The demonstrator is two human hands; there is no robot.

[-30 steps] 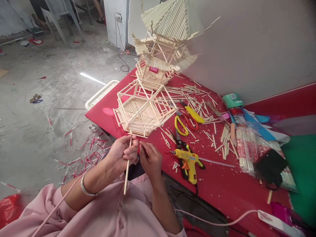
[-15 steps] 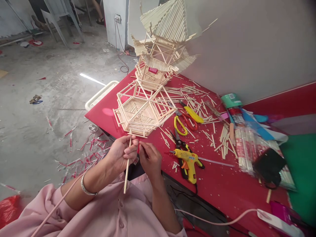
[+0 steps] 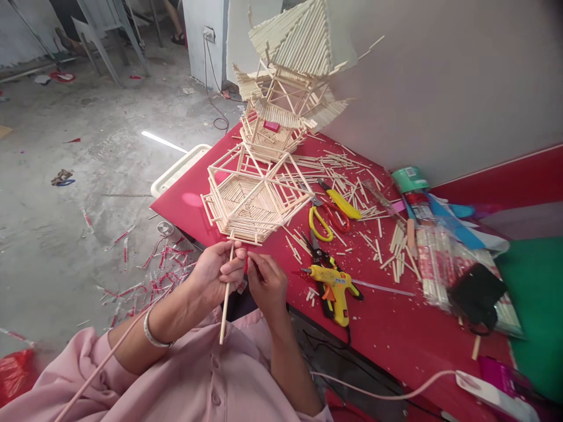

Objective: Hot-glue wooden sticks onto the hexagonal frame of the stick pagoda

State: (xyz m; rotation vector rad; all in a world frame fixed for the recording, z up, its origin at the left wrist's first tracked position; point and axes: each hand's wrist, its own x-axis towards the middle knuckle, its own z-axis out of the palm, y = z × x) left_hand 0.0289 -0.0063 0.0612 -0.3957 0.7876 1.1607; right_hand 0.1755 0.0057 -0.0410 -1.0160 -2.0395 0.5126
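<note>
My left hand is closed around a thin wooden stick, which slants down toward my shirt. Just to its right is my right hand, its fingers pinched together; whatever they hold, if anything, is too small to make out. Beyond both hands, a hexagonal stick frame with a woven-looking base rests on the red table. Behind it rises a tiered stick pagoda with slatted roofs. A yellow hot glue gun lies to the right of my right hand, on top of dark-handled pliers.
Scissors and a yellow-handled tool lie among scattered sticks. Plastic-wrapped stick bundles, a black object and a white power strip are at the right. Wrappers litter the floor. A pink cable crosses below the table edge.
Both hands and the stick stay almost in place. The view has shifted very slightly; nothing was taken hold of or let go.
</note>
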